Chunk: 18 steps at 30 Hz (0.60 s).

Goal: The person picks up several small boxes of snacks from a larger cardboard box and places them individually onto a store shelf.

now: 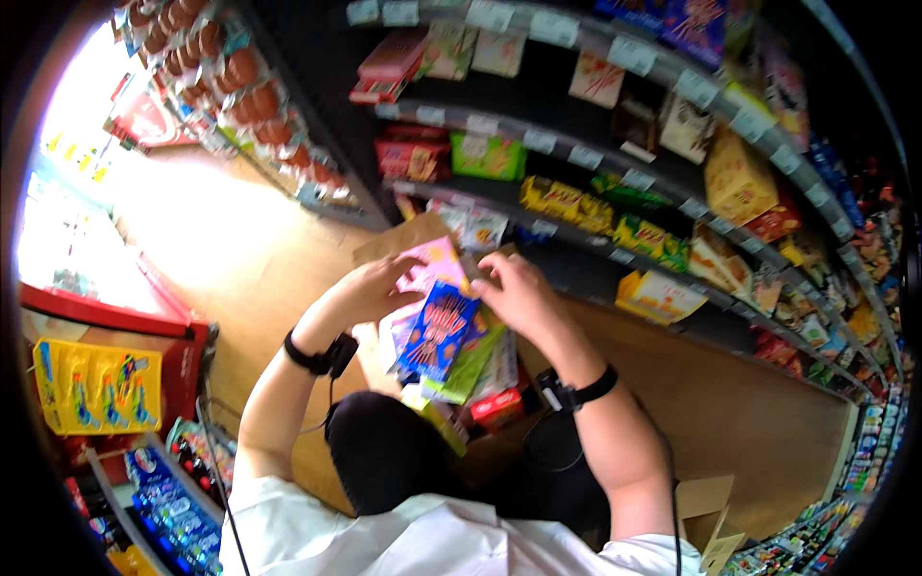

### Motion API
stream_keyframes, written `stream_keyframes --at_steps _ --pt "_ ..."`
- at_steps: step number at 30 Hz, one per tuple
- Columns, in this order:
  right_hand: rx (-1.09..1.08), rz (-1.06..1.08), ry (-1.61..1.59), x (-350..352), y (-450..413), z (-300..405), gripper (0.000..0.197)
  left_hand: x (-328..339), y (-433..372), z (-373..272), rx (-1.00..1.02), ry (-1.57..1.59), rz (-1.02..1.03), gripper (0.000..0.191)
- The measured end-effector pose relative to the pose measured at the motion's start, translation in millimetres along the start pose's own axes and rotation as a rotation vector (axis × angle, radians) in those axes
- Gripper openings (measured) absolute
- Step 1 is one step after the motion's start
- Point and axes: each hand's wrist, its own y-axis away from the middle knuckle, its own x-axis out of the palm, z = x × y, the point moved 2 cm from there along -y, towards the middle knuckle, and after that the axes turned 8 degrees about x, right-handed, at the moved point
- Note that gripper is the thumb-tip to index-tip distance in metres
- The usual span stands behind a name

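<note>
An open cardboard carton (400, 239) stands on the floor between my knees, heaped with snack packets. On top of the heap lies a blue snack box (439, 331), tilted, with a pink packet (435, 263) behind it. My left hand (385, 289) hovers at the pink packet's left side, its thumb and fingers apart. On the other side my right hand (515, 291) is curled near the packet's corner, with a gap between thumb and forefinger. A green packet (472, 367) and a red box (497, 409) show lower in the heap. The carton's near side is hidden.
Curved shelves (497, 124) of boxed and bagged snacks rise ahead and to the right. Packets hang on a rack (248, 90) at upper left. A red display stand (176, 374) and bottled drinks (169, 515) are at left. Another cardboard box (702, 497) sits behind my right arm.
</note>
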Motion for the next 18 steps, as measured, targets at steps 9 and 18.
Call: stream_keyframes --at_steps 9,18 --pt "-0.039 -0.146 -0.098 -44.9 2.0 31.3 0.029 -50.1 -25.8 -129.3 0.145 -0.127 -0.414 0.042" --pt "-0.108 -0.457 -0.378 -123.1 12.4 67.1 0.022 -44.1 -37.6 -201.9 0.258 0.037 -0.743 0.022"
